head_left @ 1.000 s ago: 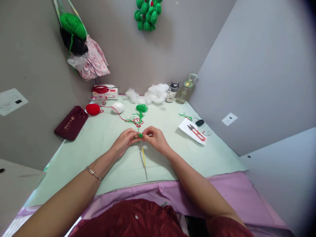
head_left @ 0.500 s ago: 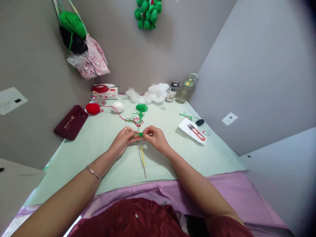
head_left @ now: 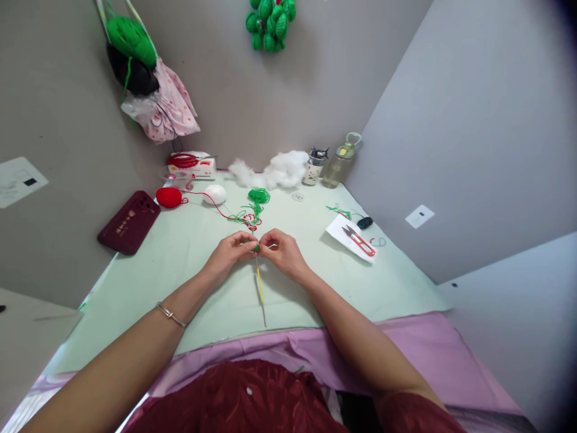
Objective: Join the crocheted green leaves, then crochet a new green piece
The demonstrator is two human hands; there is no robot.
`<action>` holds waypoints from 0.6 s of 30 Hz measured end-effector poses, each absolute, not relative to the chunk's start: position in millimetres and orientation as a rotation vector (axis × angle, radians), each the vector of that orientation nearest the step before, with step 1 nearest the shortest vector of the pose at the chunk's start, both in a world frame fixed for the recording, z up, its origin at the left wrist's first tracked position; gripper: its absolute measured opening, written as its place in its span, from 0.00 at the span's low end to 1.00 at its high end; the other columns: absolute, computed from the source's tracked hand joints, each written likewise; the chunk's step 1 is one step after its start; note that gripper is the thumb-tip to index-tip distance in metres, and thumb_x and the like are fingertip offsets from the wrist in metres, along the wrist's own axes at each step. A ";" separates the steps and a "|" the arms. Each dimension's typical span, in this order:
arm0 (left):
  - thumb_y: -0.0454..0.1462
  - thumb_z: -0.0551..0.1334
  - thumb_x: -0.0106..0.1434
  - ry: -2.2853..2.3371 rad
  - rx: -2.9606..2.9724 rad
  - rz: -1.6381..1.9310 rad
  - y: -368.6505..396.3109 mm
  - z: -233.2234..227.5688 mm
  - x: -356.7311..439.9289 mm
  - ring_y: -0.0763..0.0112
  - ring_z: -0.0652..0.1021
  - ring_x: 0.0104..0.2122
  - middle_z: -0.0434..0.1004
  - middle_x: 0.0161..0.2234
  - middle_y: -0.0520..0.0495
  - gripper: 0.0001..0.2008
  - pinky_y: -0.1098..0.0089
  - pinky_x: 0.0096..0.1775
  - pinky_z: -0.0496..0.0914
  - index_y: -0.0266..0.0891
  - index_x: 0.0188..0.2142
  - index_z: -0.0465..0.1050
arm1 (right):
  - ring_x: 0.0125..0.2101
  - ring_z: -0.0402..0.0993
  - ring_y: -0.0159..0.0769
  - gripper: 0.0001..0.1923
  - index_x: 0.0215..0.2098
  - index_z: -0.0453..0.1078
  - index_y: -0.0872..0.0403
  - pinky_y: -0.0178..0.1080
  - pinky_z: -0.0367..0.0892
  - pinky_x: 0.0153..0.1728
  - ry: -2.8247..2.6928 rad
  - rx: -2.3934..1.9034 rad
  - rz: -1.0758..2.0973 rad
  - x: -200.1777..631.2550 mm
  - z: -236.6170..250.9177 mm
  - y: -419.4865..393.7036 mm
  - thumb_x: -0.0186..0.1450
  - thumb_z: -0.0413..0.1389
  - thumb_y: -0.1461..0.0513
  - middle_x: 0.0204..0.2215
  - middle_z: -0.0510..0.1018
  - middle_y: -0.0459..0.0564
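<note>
A small green crochet piece, mostly covered by fingers, is pinched between my two hands at the middle of the table. My left hand closes its thumb and fingers over the left side of it. From the right, my right hand meets it with thumb and fingertips pressed together. A crochet hook with a yellow grip points towards my body just below them; whether its upper end touches the piece I cannot tell. Loose green yarn lies beyond my fingers, with red yarn tangled in it.
At the left are a red yarn ball, a white ball and a dark red phone. White stuffing, a pen cup and a bottle line the back. Thread snips lie on white paper at the right.
My left thumb and fingers have closed further over the green piece, hiding more of it. My right hand has barely shifted, and the hook stays almost where it was.
</note>
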State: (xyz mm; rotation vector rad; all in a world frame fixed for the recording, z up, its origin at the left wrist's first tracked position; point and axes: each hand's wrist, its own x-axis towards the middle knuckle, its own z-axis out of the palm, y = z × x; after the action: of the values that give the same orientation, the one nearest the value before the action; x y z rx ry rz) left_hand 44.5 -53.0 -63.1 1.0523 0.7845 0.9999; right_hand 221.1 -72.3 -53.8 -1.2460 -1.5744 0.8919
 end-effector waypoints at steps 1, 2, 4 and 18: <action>0.42 0.78 0.50 0.786 1.058 0.997 -52.4 -64.8 44.4 0.69 0.79 0.35 0.79 0.33 0.50 0.15 0.64 0.47 0.76 0.37 0.32 0.79 | 0.30 0.74 0.33 0.05 0.28 0.70 0.53 0.39 0.73 0.37 -1.578 -1.245 0.889 220.9 -53.8 -72.3 0.58 0.60 0.60 0.28 0.76 0.44; 0.41 0.79 0.49 0.786 1.061 0.995 -51.8 -66.3 44.3 0.69 0.79 0.35 0.78 0.32 0.50 0.15 0.64 0.48 0.75 0.37 0.30 0.79 | 0.30 0.74 0.33 0.05 0.28 0.71 0.53 0.39 0.73 0.37 -1.582 -1.243 0.886 220.8 -53.8 -72.3 0.58 0.60 0.60 0.28 0.76 0.45; 0.42 0.78 0.50 0.779 1.057 0.990 -51.1 -68.2 44.3 0.69 0.78 0.35 0.78 0.32 0.51 0.14 0.64 0.48 0.75 0.37 0.29 0.78 | 0.31 0.74 0.33 0.05 0.28 0.71 0.53 0.39 0.73 0.37 -1.586 -1.238 0.877 220.9 -53.2 -72.3 0.58 0.60 0.60 0.28 0.76 0.45; 0.42 0.79 0.49 0.716 1.005 0.975 -51.3 -63.1 43.9 0.67 0.80 0.38 0.81 0.35 0.47 0.16 0.62 0.52 0.73 0.36 0.29 0.78 | 0.28 0.76 0.33 0.06 0.32 0.69 0.52 0.39 0.75 0.35 -1.537 -1.179 0.971 226.5 -49.4 -69.4 0.62 0.57 0.58 0.27 0.75 0.44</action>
State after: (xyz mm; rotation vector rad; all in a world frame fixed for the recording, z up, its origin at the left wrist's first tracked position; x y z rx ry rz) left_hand 43.9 -51.3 -63.1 1.0046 0.7157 0.9748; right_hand 226.5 -69.4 -49.4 -1.1787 -1.5375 0.9710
